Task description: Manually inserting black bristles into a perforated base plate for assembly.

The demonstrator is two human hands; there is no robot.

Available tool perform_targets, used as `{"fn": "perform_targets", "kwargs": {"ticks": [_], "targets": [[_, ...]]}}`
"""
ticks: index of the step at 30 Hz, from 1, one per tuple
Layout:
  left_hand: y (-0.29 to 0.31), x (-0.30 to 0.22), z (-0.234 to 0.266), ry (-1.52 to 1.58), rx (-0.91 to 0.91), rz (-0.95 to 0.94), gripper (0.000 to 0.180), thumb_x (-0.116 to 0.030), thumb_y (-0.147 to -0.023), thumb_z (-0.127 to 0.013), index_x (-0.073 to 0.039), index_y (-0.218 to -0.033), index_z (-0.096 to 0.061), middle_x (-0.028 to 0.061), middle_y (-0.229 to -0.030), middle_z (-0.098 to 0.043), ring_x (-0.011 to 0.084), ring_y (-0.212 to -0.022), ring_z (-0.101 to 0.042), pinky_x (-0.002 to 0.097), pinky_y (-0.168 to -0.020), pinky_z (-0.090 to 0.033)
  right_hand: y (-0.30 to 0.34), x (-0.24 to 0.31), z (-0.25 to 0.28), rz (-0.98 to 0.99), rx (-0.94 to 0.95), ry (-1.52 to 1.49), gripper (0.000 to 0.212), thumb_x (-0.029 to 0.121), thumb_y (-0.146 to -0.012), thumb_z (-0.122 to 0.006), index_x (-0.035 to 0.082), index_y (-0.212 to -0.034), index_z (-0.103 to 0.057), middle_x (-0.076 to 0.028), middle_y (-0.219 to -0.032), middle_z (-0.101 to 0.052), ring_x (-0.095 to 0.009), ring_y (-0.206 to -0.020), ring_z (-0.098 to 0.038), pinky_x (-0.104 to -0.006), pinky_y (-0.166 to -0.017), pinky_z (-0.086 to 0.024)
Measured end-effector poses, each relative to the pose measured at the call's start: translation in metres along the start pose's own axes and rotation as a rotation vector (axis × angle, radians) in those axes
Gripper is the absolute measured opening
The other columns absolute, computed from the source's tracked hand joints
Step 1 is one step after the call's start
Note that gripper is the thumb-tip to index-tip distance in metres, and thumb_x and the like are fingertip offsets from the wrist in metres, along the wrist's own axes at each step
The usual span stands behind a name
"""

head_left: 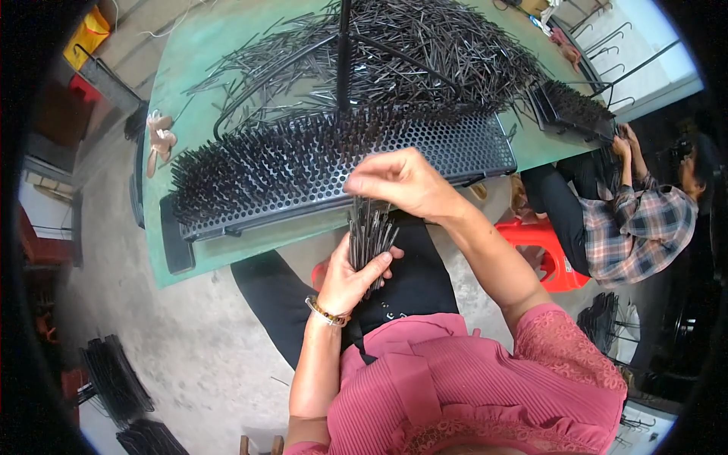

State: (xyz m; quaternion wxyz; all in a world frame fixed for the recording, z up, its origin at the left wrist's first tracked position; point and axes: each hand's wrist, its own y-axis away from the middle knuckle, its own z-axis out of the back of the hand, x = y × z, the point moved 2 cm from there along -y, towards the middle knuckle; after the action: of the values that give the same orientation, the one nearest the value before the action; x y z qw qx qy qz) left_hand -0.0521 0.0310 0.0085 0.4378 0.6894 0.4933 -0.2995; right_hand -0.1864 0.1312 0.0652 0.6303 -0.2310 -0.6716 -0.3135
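My left hand [350,279] is closed around an upright bundle of thin dark rods [371,236], held above my lap. Just over the bundle's top is my right hand [402,180], its thumb and fingers pinched together; whatever is between them is hidden. Beyond both hands stands a dark perforated rack [453,149] on the green table. Upright dark rods [250,171] fill its left part and back edge densely, while many holes at its right and front show bare.
A large heap of loose rods [447,45] covers the back of the green table [178,98]. A black post [343,61] with slanting braces rises behind the rack. At right, a person [641,220] works at a second rack [569,110], beside a red stool [542,250].
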Motion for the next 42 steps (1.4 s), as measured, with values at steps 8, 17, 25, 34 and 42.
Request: {"fn": "perform_targets", "kwargs": {"ticks": [8, 17, 25, 34, 42], "targets": [[-0.005, 0.007, 0.005, 0.292, -0.045, 0.092, 0.021, -0.009, -0.086, -0.063, 0.002, -0.103, -0.060, 0.0097, -0.096, -0.065, 0.0098, -0.070, -0.058, 0.0231, -0.060, -0.049, -0.014, 0.022, 0.003, 0.591, -0.405, 0.536, 0.016, 0.006, -0.087, -0.061, -0.003, -0.100, -0.065, -0.009, -0.086, -0.067, -0.014, -0.078, -0.064, -0.0248, -0.069, -0.050], [0.000, 0.019, 0.011, 0.376, -0.112, 0.107, 0.023, -0.009, -0.085, -0.063, 0.000, -0.105, -0.056, 0.0092, -0.093, -0.063, 0.0148, -0.074, -0.062, 0.0282, -0.067, -0.055, -0.021, 0.013, -0.004, 0.635, -0.411, 0.441, 0.017, 0.004, -0.087, -0.059, -0.003, -0.102, -0.064, -0.011, -0.088, -0.067, -0.016, -0.078, -0.066, -0.0257, -0.068, -0.051], [0.000, 0.023, 0.014, 0.448, -0.142, 0.103, 0.029, -0.008, -0.085, -0.063, -0.001, -0.111, -0.055, 0.0074, -0.091, -0.062, 0.0159, -0.077, -0.063, 0.0293, -0.068, -0.056, -0.022, 0.000, -0.008, 0.826, -0.410, 0.822, 0.017, 0.005, -0.078, -0.066, 0.000, -0.094, -0.067, -0.012, -0.088, -0.064, -0.025, -0.081, -0.062, -0.0324, -0.072, -0.049], [0.003, 0.016, 0.013, 0.427, -0.190, 0.105, 0.033, -0.008, -0.084, -0.064, 0.002, -0.113, -0.055, 0.0071, -0.092, -0.061, 0.0160, -0.078, -0.063, 0.0287, -0.066, -0.056, -0.022, -0.001, -0.015, 0.886, -0.373, 1.036, 0.020, 0.008, -0.072, -0.072, 0.003, -0.090, -0.066, -0.008, -0.086, -0.060, -0.023, -0.074, -0.058, -0.0338, -0.066, -0.045], [0.006, 0.011, 0.011, 0.398, -0.223, 0.119, 0.029, -0.008, -0.084, -0.064, 0.002, -0.110, -0.056, 0.0067, -0.090, -0.061, 0.0163, -0.078, -0.063, 0.0289, -0.064, -0.056, -0.008, 0.014, -0.012, 0.659, -0.311, 0.832, 0.021, 0.017, -0.075, -0.072, 0.000, -0.087, -0.068, -0.012, -0.080, -0.063, -0.024, -0.071, -0.061, -0.0317, -0.060, -0.047]]}}
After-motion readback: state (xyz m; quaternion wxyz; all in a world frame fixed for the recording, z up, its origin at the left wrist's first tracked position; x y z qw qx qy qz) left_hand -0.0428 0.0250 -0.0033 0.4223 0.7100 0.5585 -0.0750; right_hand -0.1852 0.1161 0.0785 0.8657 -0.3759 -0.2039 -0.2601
